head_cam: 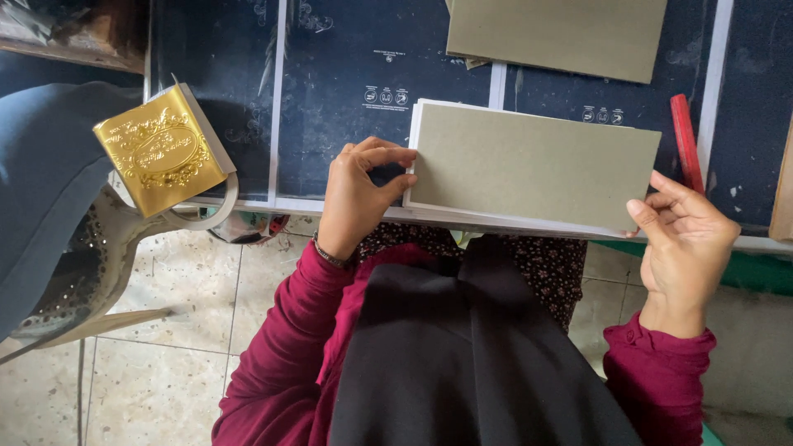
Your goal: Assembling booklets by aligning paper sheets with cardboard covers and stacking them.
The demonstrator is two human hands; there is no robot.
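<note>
A grey-green cardboard sheet (529, 165) lies on top of a thin stack of white-edged sheets at the near edge of the dark work table (347, 99). My left hand (357, 196) pinches the stack's left edge between thumb and fingers. At the lower right corner of the stack, my right hand (681, 239) holds it with the fingertips. Both sleeves are dark red.
A gold embossed booklet (162, 149) rests on a roll of tape (216, 211) at the table's left edge. A second grey-green board (555, 33) lies at the back. A red stick (686, 140) lies to the right. A plastic chair (91, 272) stands on the tiled floor.
</note>
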